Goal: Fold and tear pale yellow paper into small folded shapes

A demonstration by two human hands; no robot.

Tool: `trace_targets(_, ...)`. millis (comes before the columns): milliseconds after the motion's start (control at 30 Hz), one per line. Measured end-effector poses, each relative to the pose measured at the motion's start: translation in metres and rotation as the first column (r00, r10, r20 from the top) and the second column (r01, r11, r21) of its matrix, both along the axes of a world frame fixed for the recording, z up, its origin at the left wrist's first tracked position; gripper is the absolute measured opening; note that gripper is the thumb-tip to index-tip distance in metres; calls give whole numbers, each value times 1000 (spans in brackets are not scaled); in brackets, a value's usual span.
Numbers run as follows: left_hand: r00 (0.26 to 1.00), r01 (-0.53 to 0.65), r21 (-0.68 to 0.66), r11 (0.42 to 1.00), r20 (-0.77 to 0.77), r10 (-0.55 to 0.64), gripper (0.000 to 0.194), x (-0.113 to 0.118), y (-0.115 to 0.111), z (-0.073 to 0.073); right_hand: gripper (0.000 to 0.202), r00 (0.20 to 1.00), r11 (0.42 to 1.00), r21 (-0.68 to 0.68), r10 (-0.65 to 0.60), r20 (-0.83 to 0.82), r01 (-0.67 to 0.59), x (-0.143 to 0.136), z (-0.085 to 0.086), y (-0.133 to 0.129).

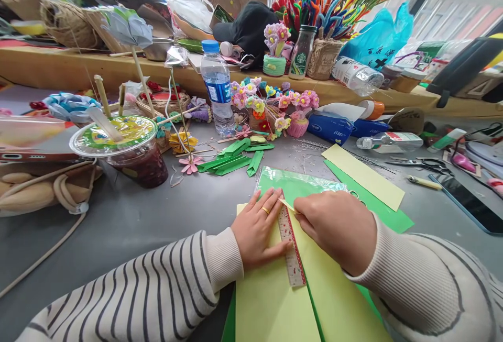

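My left hand (257, 229), with a ring on one finger, lies flat with fingers apart, pressing a clear ruler with red markings (294, 266) onto pale yellow paper (271, 305). To the right of the ruler my right hand (338, 227) is closed on a yellow paper strip (326, 289), pinching its far edge, which lifts a little. A split runs along the ruler's right edge, and green paper (312, 300) shows through it. Beyond the hands, a clear plastic sleeve (306, 177) lies over green paper.
Folded green paper strips (236, 158) lie ahead. At left stands a lidded drink cup (137, 158); a water bottle (220, 96) is behind. To the right are a yellow card strip (363, 174), scissors (426, 164) and a phone (471, 203). Crafted flowers and supplies crowd the back ledge.
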State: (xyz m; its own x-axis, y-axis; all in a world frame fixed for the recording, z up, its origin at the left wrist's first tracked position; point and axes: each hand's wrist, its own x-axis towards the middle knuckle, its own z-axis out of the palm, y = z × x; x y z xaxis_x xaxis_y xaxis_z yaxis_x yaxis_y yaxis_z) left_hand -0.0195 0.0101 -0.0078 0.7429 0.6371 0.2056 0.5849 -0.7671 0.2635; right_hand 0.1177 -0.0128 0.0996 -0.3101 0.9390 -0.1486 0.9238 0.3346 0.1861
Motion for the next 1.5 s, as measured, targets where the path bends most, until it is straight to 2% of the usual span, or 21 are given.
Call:
trace_targets(233, 1000, -22, 2, 1000, -8, 22, 75, 2, -1, -1, 13, 1000, 999, 43, 22, -5, -22, 0, -2, -6)
trace_targets(433, 1000, -20, 14, 1000, -1, 20, 76, 1, -1, -1, 12, 998, 999, 38, -39, 46, 38, 10, 4, -11)
trace_targets(567, 1000, -24, 12, 1000, -9, 24, 76, 1, -1, 0, 13, 994, 998, 22, -61, 86, 59, 15, 1, -19)
trace_targets(733, 999, -30, -1, 1000, -28, 30, 73, 2, -1, 1, 17, 999, 994, 107, -33, 30, 30, 3, 0, -26)
trace_targets(900, 1000, -24, -3, 1000, -16, 24, 72, 1, -2, 1, 16, 999, 986, 166, 20, -49, -12, -6, 14, -31)
trace_targets(1000, 999, -33, -5, 999, -21, 32, 70, 1, -1, 1, 16, 996, 983, 184, -4, -93, 21, 5, 23, -24)
trace_targets(1067, 999, -38, -7, 999, -22, 38, 69, 1, -1, 1, 15, 983, 979, 191, -35, -180, 70, 24, 25, -14)
trace_targets(1167, 999, -23, 17, 1000, -25, 23, 74, -2, 0, 3, 25, 895, 975, 97, -143, -423, 201, 62, 14, 5)
trace_targets(1267, 997, -17, 44, 999, -70, 20, 76, -8, 2, 6, 35, 683, 952, -143, -296, -668, 272, 99, -14, 21)
trace_targets(1300, 996, -21, 55, 998, -90, 26, 76, -10, 3, 7, 36, 660, 940, -185, -333, -674, 286, 109, -25, 24)
trace_targets(1367, 991, -32, 82, 996, -123, 42, 77, -16, 4, 10, 40, 689, 907, -67, -361, -628, 415, 122, -46, 27)
trace_targets(1400, 989, -39, 95, 995, -137, 52, 77, -19, 5, 11, 46, 669, 878, -21, -379, -640, 478, 125, -54, 27)
trace_targets(1467, 985, -60, 120, 991, -154, 78, 78, -26, 6, 12, 53, 667, 868, 52, -340, -663, 494, 127, -65, 23)
trace_targets(1500, 983, -71, 131, 989, -161, 92, 78, -29, 7, 13, 52, 686, 882, 83, -298, -664, 463, 126, -68, 20)
